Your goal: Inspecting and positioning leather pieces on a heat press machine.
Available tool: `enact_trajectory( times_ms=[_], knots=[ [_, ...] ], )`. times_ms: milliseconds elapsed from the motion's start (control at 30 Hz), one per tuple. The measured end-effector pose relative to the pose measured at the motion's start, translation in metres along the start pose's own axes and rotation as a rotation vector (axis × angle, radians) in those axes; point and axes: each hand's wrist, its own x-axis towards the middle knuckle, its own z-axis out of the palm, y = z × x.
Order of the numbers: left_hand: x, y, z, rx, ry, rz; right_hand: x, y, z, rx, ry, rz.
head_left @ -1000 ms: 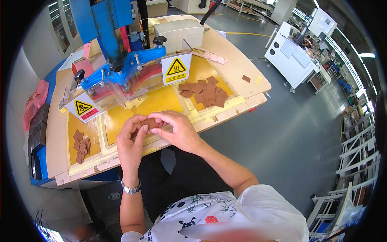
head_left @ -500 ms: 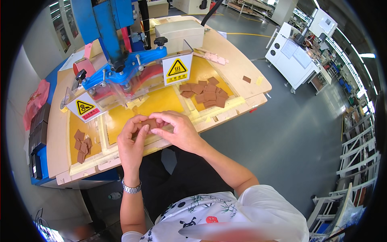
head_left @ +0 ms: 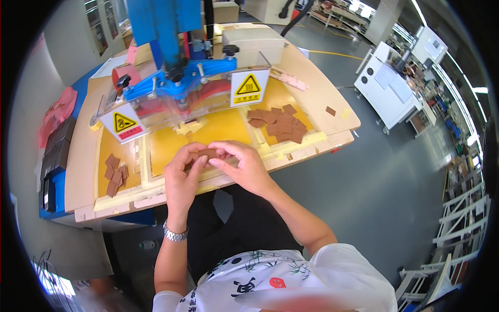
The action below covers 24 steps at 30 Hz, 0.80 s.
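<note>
Between my two hands is a small flat brown piece [head_left: 209, 153], apparently thin sheet material, pinched at its left and right ends. My left hand [head_left: 182, 171], with a metal watch band at the wrist, grips it between thumb and fingers. My right hand [head_left: 245, 170] has its thumb and curled fingers closed on the other end. Both hands are just above the near edge of a yellow work surface [head_left: 179, 156]. A larger pile of brown pieces [head_left: 284, 126] lies to the right, and a smaller pile of brown pieces [head_left: 115, 176] to the left.
A blue press [head_left: 176, 86] with clear guards and warning signs stands beyond my hands. One loose brown piece [head_left: 330, 111] lies on the table's right side. Black boxes [head_left: 56, 148] line the left. A grey box [head_left: 252, 46] sits behind; a white machine [head_left: 387, 86] stands across the floor.
The brown piece is tilted a little, showing a narrower face than before. Both hands keep hold of it. My view has shifted, so the table and press appear farther right.
</note>
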Motion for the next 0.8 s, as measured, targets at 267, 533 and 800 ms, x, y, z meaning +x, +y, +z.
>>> enact_trajectory(
  times_ms=[267, 533, 800],
  knots=[
    [0.006, 0.001, -0.006, 0.085, 0.029, 0.054, 0.034, 0.008, -0.026, 0.286, -0.090, 0.286],
    [0.001, -0.010, -0.027, 0.014, 0.144, 0.027, 0.122, 0.051, -0.009, 0.626, -0.186, 0.693],
    [-0.002, -0.010, -0.028, 0.125, 0.100, 0.045, 0.147, 0.056, 0.020, 0.367, -0.062, 0.858]
  ],
)
